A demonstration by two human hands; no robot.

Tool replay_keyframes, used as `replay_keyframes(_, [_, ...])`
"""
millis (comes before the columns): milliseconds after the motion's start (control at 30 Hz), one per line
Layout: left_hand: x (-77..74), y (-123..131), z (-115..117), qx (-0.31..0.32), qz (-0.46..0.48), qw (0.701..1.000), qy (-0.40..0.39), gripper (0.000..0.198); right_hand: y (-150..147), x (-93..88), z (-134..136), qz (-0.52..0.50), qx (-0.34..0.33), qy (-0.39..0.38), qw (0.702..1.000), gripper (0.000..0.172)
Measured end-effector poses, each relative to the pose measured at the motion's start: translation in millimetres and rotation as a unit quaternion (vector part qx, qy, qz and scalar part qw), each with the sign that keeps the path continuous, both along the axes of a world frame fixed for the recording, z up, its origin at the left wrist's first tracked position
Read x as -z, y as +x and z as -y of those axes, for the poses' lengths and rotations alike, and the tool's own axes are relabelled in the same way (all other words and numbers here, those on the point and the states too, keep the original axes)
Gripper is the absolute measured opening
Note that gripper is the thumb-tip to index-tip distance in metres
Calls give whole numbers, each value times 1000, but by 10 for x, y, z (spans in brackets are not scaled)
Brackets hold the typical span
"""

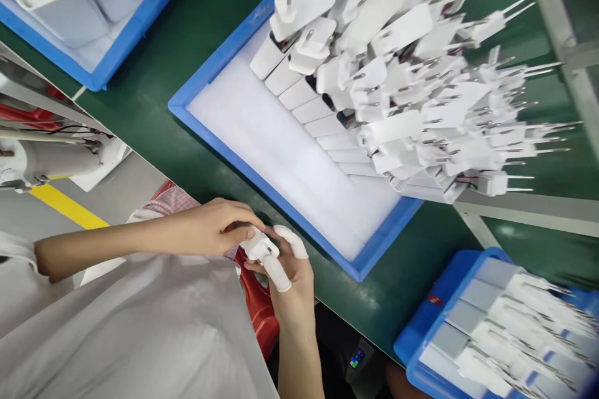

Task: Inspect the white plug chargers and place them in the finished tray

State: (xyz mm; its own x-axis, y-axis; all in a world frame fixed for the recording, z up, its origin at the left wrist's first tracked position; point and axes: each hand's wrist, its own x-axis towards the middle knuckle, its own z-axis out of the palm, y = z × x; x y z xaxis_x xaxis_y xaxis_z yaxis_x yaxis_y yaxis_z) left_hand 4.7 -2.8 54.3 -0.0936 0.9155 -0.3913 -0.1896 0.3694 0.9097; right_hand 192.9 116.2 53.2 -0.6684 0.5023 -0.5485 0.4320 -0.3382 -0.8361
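Grip from your left hand [218, 225] and right hand [296, 280] is closed together on one white plug adapter [259, 244], held at the edge of the green table [150, 106]. Pinch it by its plastic body, keeping the white finger cots [278, 274] off its pins so nothing gets bent. Just beyond, the large blue tray [262, 185] puts its rim between you and the crowded white plugs [397, 87], whose jutting pins could snag a sleeve. Another blue tray [96, 76] and a blue bin [421, 330] flank it.
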Motion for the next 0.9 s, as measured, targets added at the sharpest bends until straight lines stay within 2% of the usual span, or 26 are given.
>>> replay_keyframes(67, [-9,4,18,-8,31,999,-13,32,-29,0,-6,16,11,-66,998,39])
replay_keyframes(100, [-15,-2,22,-7,46,999,-18,32,-41,-3,-4,16,12,-72,997,37])
replay_keyframes(233, [-46,-60,-4,16,60,998,-33,33,-73,-10,-11,-4,5,-37,999,26])
replay_keyframes(433, [-43,-153,-79,47,75,996,-25,29,-117,32,-210,1,-84,-82,993,38])
replay_keyframes(500, [-38,-173,-86,56,77,995,-25,29,-131,33,-247,8,-105,-63,992,39])
replay_keyframes(667, [-62,-160,-90,57,45,997,-18,31,-152,-37,-173,-2,-95,39,995,33])
replay_keyframes(800, [-78,-133,-84,78,-30,996,2,34,-175,-119,-103,-4,-107,62,992,28])
replay_keyframes(900, [-79,-123,-75,81,-36,996,8,35,-192,-147,-109,8,-119,62,991,27])
